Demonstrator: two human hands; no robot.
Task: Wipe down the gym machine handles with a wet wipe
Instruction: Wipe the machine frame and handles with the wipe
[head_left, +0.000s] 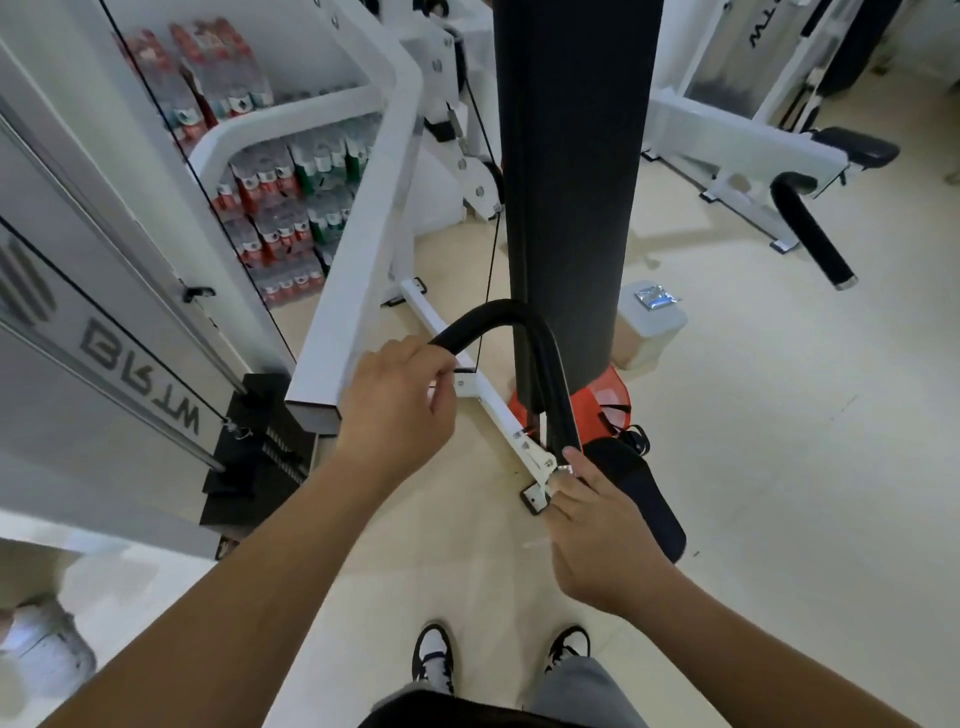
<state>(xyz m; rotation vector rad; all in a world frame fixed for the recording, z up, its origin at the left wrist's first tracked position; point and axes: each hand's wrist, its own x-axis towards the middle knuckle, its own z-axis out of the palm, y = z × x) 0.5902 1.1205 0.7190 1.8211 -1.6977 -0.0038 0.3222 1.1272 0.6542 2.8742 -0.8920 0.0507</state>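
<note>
Head view. Curved black handle at frame centre. Left hand curled round its left end, fingers closed on the grip. Right hand at the lower right end, fingertips pressed to the metal cap.

Step looks like mid-wipe; next, slide along the foam. Wipe not visible, maybe inside a palm. Silver packet sits centre right.

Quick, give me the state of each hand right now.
Left hand: closed around one end of the curved black handle.
Right hand: fingers pinching the handle's other end; whether it holds a wipe cannot be told.
</note>
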